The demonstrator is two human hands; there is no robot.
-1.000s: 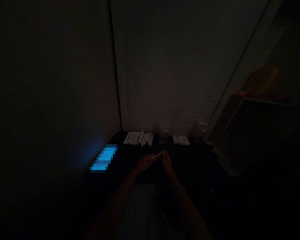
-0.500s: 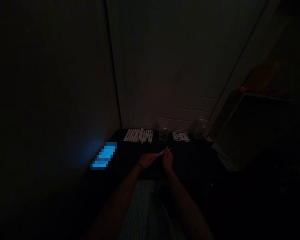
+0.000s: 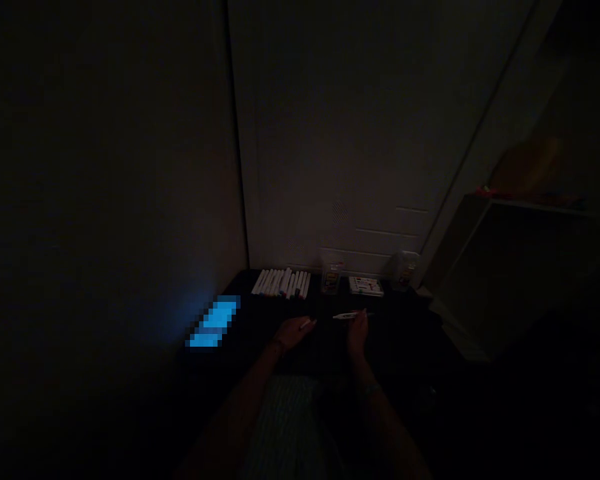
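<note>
My right hand (image 3: pixel 359 333) is closed on a white marker (image 3: pixel 344 316), whose thin tip points left toward my other hand. My left hand (image 3: pixel 292 332) pinches a short white marker cap (image 3: pixel 305 324), a gap away from the marker. Both hands are over the dark tabletop (image 3: pixel 325 350). Beyond them, a row of white markers (image 3: pixel 283 283) lies side by side at the back left. A flat stack of more markers (image 3: pixel 366 287) lies at the back right. The room is very dark, so finger details are hard to make out.
A clear container (image 3: pixel 331 279) stands between the marker groups, another clear container (image 3: pixel 405 270) at the back right corner. A glowing blue pixelated screen (image 3: pixel 214 323) lies at the left. Walls rise behind and left; a shelf unit (image 3: pixel 480 247) stands right.
My hands have moved apart. The marker, earlier held between both hands, is now in my right hand, with the cap off in my left. The view has tilted slightly up.
</note>
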